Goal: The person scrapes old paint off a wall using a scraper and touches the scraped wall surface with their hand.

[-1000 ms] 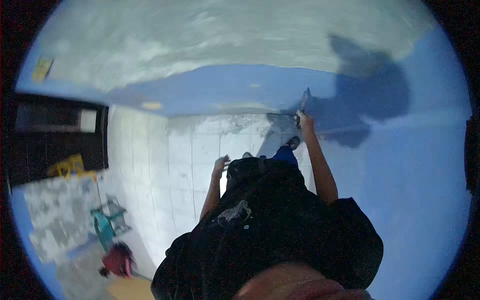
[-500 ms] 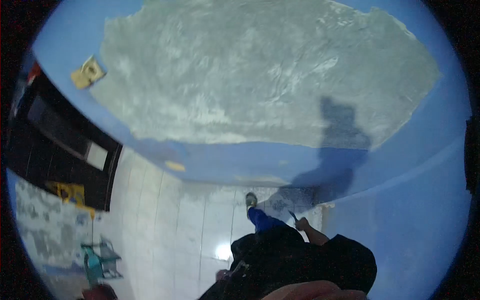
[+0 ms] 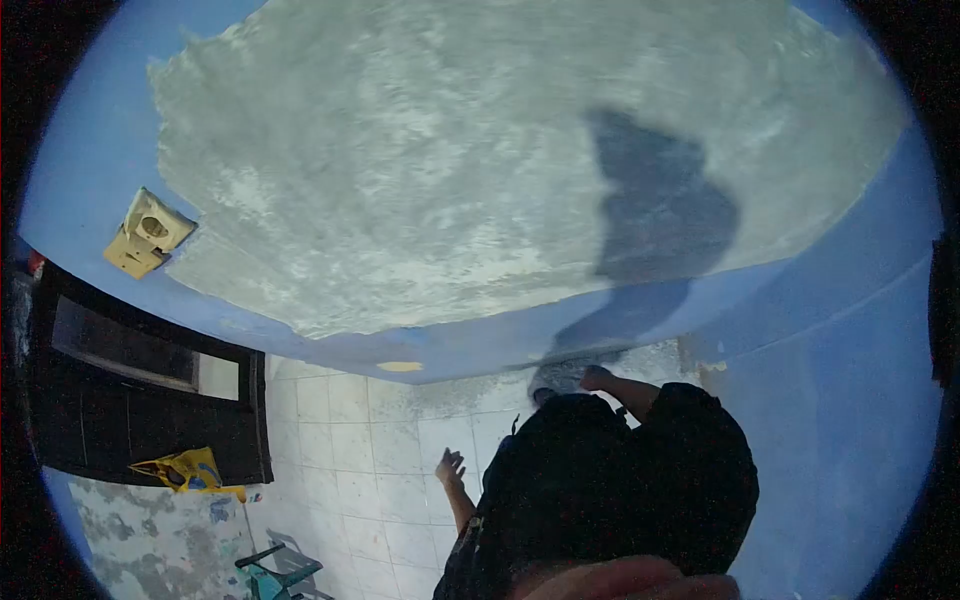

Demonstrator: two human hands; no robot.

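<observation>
My left hand (image 3: 451,466) is held out over the pale tiled floor with its fingers apart and nothing in it. My right hand (image 3: 596,378) is closed, low near the foot of the wall and beside my dark clothing (image 3: 600,480). The thin dark hand tool that showed in it a moment ago blends into the shadow now, so its shape is hard to make out. Ahead stands a blue wall (image 3: 480,345) with a large rough grey plaster patch (image 3: 400,170).
A loose-looking socket plate (image 3: 150,230) is on the wall at left. Below it are a dark door (image 3: 110,400) and a yellow bag (image 3: 190,468). A teal stool (image 3: 275,578) stands on the tiles (image 3: 350,450). My shadow (image 3: 660,190) falls across the patch.
The view has swung and come nearer the wall. My left hand has come up from beside my body, fingers spreading. My right hand has shifted toward the wall's foot, and its tool no longer shows clearly.
</observation>
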